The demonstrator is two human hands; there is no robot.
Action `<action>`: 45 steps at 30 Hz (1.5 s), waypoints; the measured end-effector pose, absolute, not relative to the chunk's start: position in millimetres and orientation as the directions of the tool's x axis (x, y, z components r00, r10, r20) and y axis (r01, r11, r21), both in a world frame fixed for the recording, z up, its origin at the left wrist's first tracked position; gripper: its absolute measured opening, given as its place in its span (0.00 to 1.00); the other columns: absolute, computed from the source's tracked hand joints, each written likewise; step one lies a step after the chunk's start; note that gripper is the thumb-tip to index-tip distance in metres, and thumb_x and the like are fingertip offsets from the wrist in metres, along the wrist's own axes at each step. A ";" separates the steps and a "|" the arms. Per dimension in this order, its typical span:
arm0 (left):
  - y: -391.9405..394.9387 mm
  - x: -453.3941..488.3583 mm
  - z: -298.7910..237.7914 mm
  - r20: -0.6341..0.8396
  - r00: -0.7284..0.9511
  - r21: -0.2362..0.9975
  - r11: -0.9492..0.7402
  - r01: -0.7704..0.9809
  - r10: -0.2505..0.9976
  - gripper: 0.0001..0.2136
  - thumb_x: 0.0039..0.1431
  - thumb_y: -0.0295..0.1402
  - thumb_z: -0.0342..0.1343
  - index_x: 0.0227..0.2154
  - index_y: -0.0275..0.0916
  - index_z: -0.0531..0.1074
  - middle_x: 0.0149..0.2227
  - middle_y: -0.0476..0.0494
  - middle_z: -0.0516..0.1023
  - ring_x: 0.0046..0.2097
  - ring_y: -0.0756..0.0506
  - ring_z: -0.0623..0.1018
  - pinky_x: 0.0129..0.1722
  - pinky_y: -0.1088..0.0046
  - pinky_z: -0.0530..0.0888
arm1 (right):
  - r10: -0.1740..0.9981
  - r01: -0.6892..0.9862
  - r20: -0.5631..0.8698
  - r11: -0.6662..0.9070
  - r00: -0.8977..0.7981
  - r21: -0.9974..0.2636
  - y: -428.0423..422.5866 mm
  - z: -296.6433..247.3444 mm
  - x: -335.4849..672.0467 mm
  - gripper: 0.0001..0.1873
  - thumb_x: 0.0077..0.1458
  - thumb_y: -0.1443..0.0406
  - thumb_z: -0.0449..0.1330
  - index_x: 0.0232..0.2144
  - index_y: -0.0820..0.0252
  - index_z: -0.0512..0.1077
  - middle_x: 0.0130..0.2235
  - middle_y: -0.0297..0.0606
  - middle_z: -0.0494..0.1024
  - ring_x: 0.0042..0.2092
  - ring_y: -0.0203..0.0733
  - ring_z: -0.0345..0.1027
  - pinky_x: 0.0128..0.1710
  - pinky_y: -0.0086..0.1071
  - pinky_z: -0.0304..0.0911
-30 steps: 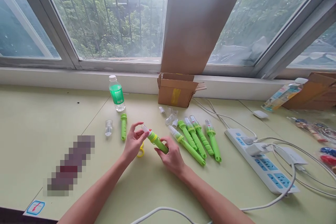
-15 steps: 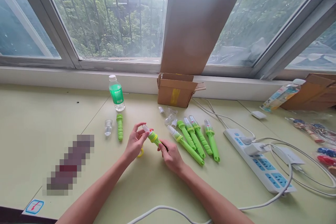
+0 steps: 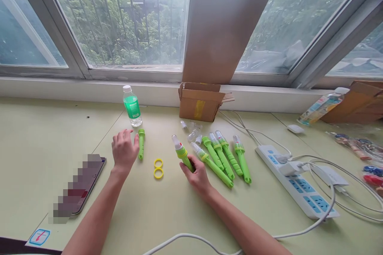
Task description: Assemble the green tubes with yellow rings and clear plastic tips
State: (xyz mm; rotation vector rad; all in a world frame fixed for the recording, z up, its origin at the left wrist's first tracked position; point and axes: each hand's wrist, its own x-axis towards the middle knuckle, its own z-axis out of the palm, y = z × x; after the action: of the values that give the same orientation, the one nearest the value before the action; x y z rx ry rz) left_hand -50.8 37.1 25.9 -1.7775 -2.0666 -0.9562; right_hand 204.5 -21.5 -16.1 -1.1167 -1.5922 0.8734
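My right hand [image 3: 196, 172] is closed around the lower part of a green plastic stick [image 3: 186, 160], which stands tilted. Its top has a clear cap with something white and red inside, and yellow rings circle its neck. My left hand [image 3: 124, 149] is spread palm down farther left, thumb apart from the fingers, over the spot where a clear plastic cup was; the cup is hidden. Against or just beside its thumb lies a capless green stick [image 3: 141, 144]. Two yellow rings [image 3: 158, 168] lie between my hands.
Several green sticks [image 3: 223, 159] lie right of my right hand, with small clear parts [image 3: 194, 133] behind them. A water bottle [image 3: 132, 106], cardboard box [image 3: 200, 105], phone [image 3: 89, 191] and power strip [image 3: 295, 183] with looping white cables stand or lie around.
My left hand has let go of the capped stick and moved left over the clear cup. The capless stick has shifted slightly right. My right hand keeps its stick, now more upright.
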 end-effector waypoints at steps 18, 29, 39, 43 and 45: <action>38.9 -63.9 25.7 0.745 -0.173 0.238 -0.014 0.971 0.645 0.17 0.61 0.31 0.45 0.52 0.36 0.65 0.47 0.33 0.74 0.47 0.39 0.75 0.38 0.67 0.72 | 0.959 0.138 0.254 0.270 -0.124 -0.953 -22.3 -14.7 203.5 0.09 0.60 0.58 0.52 0.34 0.58 0.65 0.25 0.30 0.65 0.22 0.34 0.59 0.21 0.29 0.57; 29.5 -40.4 4.3 0.836 -0.022 0.225 -0.307 0.925 0.548 0.07 0.60 0.35 0.51 0.37 0.37 0.69 0.26 0.45 0.78 0.23 0.49 0.75 0.22 0.78 0.64 | 0.961 0.146 0.251 0.267 -0.118 -0.953 -22.3 -16.9 203.7 0.10 0.60 0.58 0.53 0.34 0.58 0.65 0.26 0.31 0.66 0.22 0.34 0.60 0.22 0.29 0.57; 26.6 -28.5 3.3 0.794 -0.066 0.293 -0.283 0.913 0.605 0.13 0.53 0.40 0.57 0.38 0.38 0.68 0.22 0.51 0.75 0.20 0.51 0.71 0.22 0.78 0.65 | 0.961 0.170 0.245 0.264 -0.128 -0.949 -22.3 -15.0 202.8 0.12 0.60 0.56 0.52 0.37 0.58 0.66 0.26 0.32 0.67 0.22 0.34 0.60 0.21 0.29 0.59; 25.2 -25.5 2.3 0.757 -0.104 0.353 -0.269 0.896 0.646 0.14 0.53 0.40 0.58 0.39 0.39 0.68 0.23 0.50 0.75 0.22 0.50 0.72 0.23 0.77 0.66 | 0.962 0.184 0.241 0.262 -0.127 -0.947 -21.6 -15.2 202.7 0.13 0.59 0.54 0.51 0.36 0.58 0.66 0.26 0.32 0.67 0.22 0.35 0.60 0.21 0.29 0.58; 25.1 -23.9 1.5 0.758 -0.108 0.366 -0.281 0.887 0.643 0.15 0.52 0.40 0.59 0.39 0.39 0.68 0.25 0.49 0.77 0.23 0.50 0.74 0.25 0.77 0.67 | 0.962 0.187 0.241 0.262 -0.129 -0.947 -21.4 -15.2 202.8 0.13 0.59 0.54 0.51 0.36 0.58 0.66 0.25 0.32 0.67 0.22 0.35 0.60 0.21 0.29 0.58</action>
State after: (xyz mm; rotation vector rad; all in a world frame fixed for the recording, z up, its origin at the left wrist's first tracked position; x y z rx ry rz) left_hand -23.9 25.1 1.5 -1.8986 -1.6962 -1.3373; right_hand 202.8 -21.4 -15.2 -1.1066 -1.5452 0.9866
